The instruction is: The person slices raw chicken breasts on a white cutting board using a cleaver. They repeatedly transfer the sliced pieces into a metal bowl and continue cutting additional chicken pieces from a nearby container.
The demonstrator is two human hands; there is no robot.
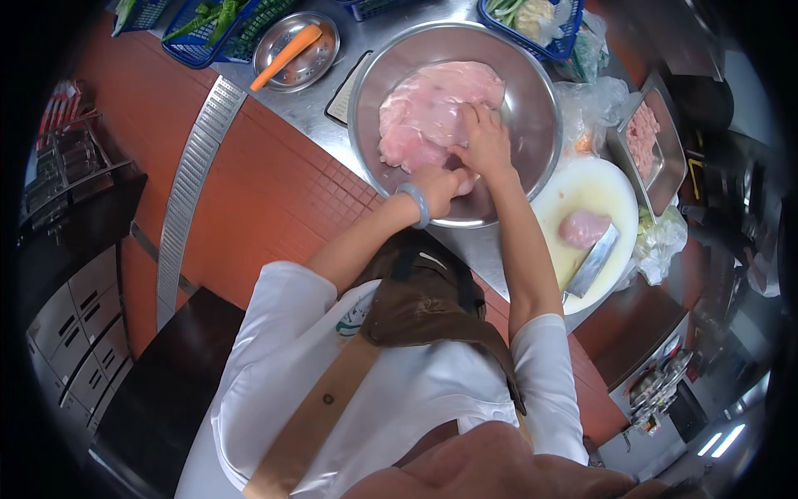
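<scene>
Before me stands a wide steel bowl point(539, 100) with several pale pink pieces of raw meat point(430, 103), apparently chicken breast, laid in its far half. My right hand point(489, 143) reaches in from the right, its fingers and thumb gripping the near right edge of the meat. Lower in the bowl is my left hand point(436, 188), wearing a pale bracelet point(416, 203) at the wrist. Its fingers are curled close to the right thumb, near the meat's lower edge. What lies under those fingers is partly hidden.
Right of the bowl, a round white cutting board point(548, 193) carries a meat piece point(583, 229) and a cleaver point(592, 265). Beyond stands a steel pan point(664, 181) of minced meat. A carrot point(290, 55) lies across a steel dish point(327, 47). Blue baskets point(187, 56) line the far side.
</scene>
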